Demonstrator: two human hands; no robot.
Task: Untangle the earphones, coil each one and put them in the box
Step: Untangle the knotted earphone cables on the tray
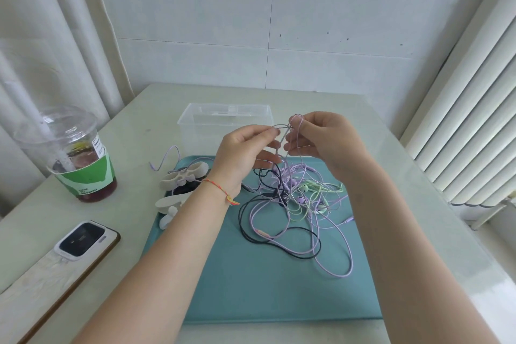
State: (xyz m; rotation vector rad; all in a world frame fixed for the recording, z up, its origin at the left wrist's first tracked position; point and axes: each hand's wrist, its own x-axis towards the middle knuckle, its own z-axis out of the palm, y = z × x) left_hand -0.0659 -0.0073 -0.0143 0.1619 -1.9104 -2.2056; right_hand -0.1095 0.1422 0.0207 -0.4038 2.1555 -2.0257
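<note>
Earphones are lying in one knot of lilac, pale green and black cable on the teal tray, with the upper part of the tangle being lifted clear of it. Both hands are working at the top of that raised bunch, probably so the loose loops hang down under their own weight and show which strand crosses which. The left hand is pinching a lilac strand between thumb and forefinger, and the right hand is pinching a neighbouring lilac loop, its fingertips almost touching the left's; each grip is closed on cable, and the two seem to be drawing a crossing apart. Most of the tangle is hanging and lying below the grip, nearer the person.

Just beyond the hands the clear box is standing open on the table, touching the tray's far edge, handy for finished coils; I cannot tell that anything is in it yet. Pale cable winders are lying at the tray's left edge. Further left, a lidded drink cup and a phone are sitting on the table.
</note>
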